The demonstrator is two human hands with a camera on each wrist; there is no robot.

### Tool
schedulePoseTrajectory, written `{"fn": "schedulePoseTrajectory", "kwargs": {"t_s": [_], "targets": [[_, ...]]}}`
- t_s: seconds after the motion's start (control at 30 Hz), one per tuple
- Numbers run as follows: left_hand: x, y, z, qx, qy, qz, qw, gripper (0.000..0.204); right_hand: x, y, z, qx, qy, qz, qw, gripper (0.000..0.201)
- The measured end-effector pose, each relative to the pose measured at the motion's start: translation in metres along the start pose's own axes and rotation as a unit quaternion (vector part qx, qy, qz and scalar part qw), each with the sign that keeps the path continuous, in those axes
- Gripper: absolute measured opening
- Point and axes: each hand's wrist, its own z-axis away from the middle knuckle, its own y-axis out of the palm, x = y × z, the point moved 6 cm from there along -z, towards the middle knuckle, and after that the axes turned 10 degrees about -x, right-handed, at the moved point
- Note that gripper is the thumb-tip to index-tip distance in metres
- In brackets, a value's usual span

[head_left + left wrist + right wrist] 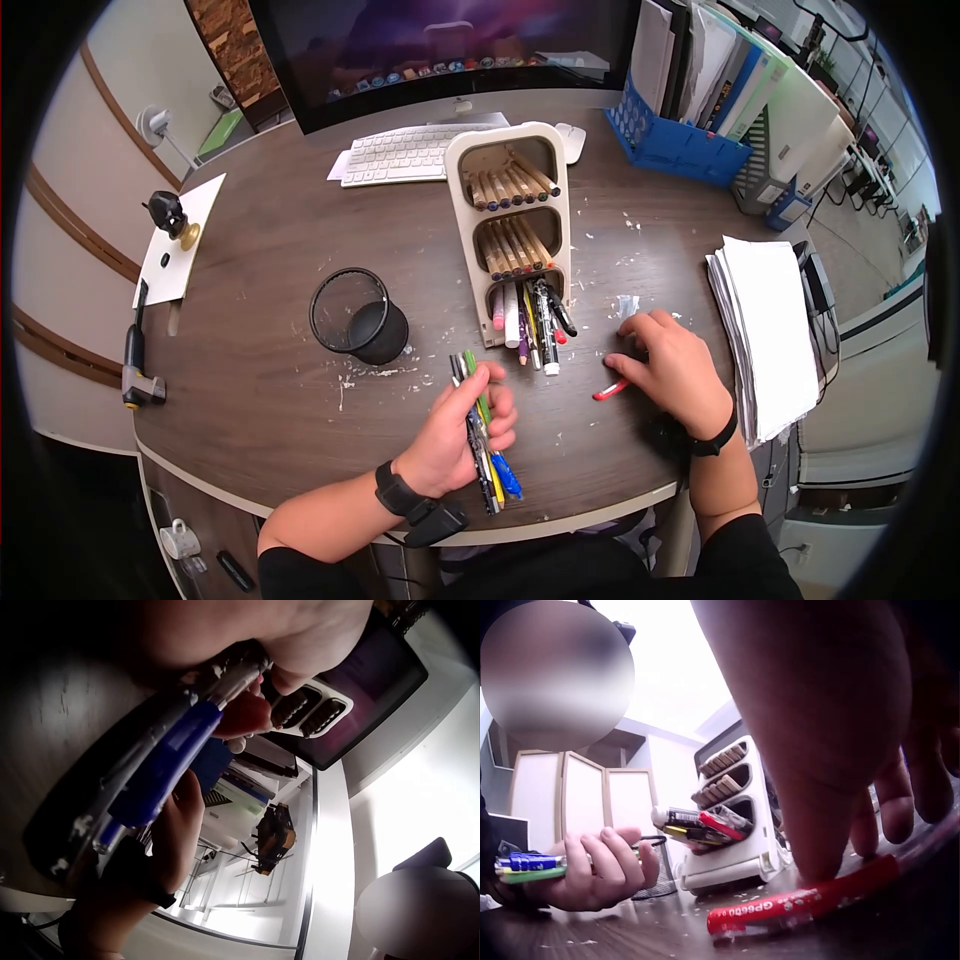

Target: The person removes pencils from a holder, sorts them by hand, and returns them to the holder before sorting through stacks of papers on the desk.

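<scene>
The left hand (445, 440) grips a bundle of pens (480, 440), green, black, yellow and blue, above the front of the desk. Close up in the left wrist view is a blue pen (169, 769) of that bundle. A red pen (610, 390) lies on the desk under the right hand (675, 370), whose thumb and fingers stand apart. The right wrist view shows the thumb touching or just behind this red pen (802, 904); the exact contact is unclear. Between and beyond the hands, a beige three-compartment holder (463, 215) has brown-barrelled pens in two compartments and mixed pens and markers in the lowest.
Left of the holder stands a black mesh cup (380, 330). A keyboard (400, 155), mouse (571, 143) and monitor (450, 50) are behind. Paper stacks (765, 330) and a blue file box (670, 145) stand at the right. Small white scraps dot the desk (250, 300).
</scene>
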Motion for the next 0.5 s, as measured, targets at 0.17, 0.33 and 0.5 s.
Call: {"fn": "schedulePoseTrajectory", "kwargs": {"t_s": [0.17, 0.33, 0.5], "targets": [[-0.027, 0.018, 0.016, 0.001, 0.243, -0.191, 0.951, 0.027, -0.002, -0.01, 0.007, 0.109, -0.009, -0.034, 0.993, 0.035], [-0.052, 0.048, 0.046, 0.116, 0.608, -0.346, 0.705, 0.033, -0.004, -0.018, 0.027, 0.2, -0.057, -0.06, 0.976, 0.034], [-0.043, 0.019, 0.018, 0.018, 0.502, -0.473, 0.724, 0.017, -0.003, 0.0, 0.029, 0.187, -0.128, -0.102, 0.969, 0.025]]}}
